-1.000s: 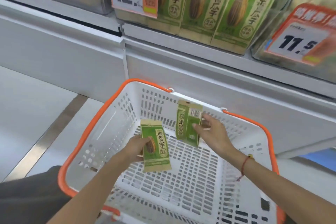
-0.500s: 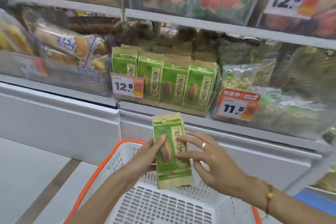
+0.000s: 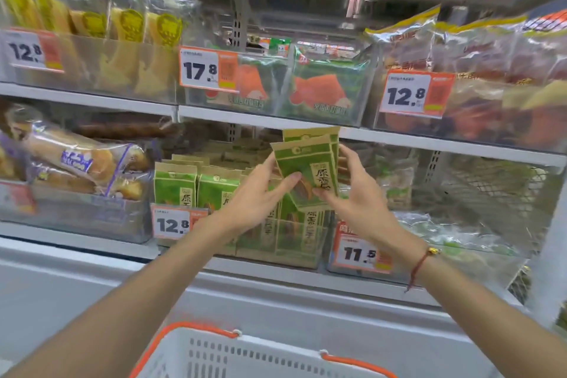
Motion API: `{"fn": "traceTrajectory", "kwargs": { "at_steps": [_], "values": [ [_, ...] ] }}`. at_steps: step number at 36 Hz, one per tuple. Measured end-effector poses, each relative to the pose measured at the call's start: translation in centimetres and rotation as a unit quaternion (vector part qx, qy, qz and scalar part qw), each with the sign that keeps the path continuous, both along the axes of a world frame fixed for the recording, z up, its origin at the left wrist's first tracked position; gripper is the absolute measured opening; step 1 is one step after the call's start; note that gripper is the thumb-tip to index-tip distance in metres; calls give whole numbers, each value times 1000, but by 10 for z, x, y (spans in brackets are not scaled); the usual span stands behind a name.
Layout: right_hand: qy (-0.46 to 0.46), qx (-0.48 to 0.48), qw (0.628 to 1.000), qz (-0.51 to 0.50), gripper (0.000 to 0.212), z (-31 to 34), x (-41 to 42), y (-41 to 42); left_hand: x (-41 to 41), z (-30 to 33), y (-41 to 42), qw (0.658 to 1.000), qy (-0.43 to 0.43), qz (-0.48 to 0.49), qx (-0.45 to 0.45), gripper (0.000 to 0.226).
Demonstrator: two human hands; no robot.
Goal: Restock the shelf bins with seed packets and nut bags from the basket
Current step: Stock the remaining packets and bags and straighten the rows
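Note:
Two green seed packets (image 3: 310, 163) are stacked together and held up in front of the lower shelf. My left hand (image 3: 257, 196) grips their left edge with the thumb across the front. My right hand (image 3: 356, 190) pinches the right side and lower front. Just below and behind them stands the clear shelf bin (image 3: 285, 242) with several matching green seed packets (image 3: 196, 187) upright in it. The white basket with an orange rim (image 3: 233, 347) sits at the bottom of the view; its inside is mostly out of frame.
A bin of nut bags (image 3: 429, 233) with an 11.5 price tag (image 3: 359, 252) stands to the right. Bread bags (image 3: 76, 163) fill the bin on the left. The upper shelf (image 3: 306, 123) carries yellow snack bags, watermelon-print packs and red bags.
Both hands lifted the two packets out of the basket, brought them together, and raised them to the green packet bin. The view tilted up to the shelves.

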State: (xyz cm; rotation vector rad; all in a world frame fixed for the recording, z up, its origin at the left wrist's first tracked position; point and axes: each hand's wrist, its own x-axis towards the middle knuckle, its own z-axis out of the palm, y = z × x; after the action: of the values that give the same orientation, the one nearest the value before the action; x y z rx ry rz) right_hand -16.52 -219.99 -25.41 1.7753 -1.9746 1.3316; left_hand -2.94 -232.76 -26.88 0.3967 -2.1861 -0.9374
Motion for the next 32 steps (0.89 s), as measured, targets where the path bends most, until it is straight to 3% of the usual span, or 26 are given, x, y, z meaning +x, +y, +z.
{"fn": "traceTrajectory", "kwargs": {
  "at_steps": [4, 9, 13, 20, 25, 28, 30, 32],
  "values": [
    [-2, -5, 1000, -17, 70, -4, -2, -17, -1, -3, -18, 999, -4, 34, -19, 57],
    [4, 20, 999, -30, 76, -10, -4, -23, 1, -8, -27, 996, -40, 50, -63, 43],
    [42, 81, 994, -65, 87, -17, -5, -23, 3, -14, -31, 987, -90, 90, -94, 50],
    [35, 21, 998, -40, 98, -1, -7, -25, 1, 7, -26, 979, -83, 115, -145, 42],
    [24, 116, 992, -31, 100, 3, -13, -30, -4, 11, -27, 965, -156, 133, -166, 68],
    [43, 64, 996, -46, 102, 7, -14, -29, -9, 15, -28, 955, -184, 141, -184, 77],
    [53, 40, 996, -61, 107, 12, -15, -26, -11, 18, -27, 972, -158, 111, -135, 81],
    [57, 60, 995, -52, 98, 18, -16, -25, -13, 23, -23, 996, -84, 28, -28, 79]
  ]
}}
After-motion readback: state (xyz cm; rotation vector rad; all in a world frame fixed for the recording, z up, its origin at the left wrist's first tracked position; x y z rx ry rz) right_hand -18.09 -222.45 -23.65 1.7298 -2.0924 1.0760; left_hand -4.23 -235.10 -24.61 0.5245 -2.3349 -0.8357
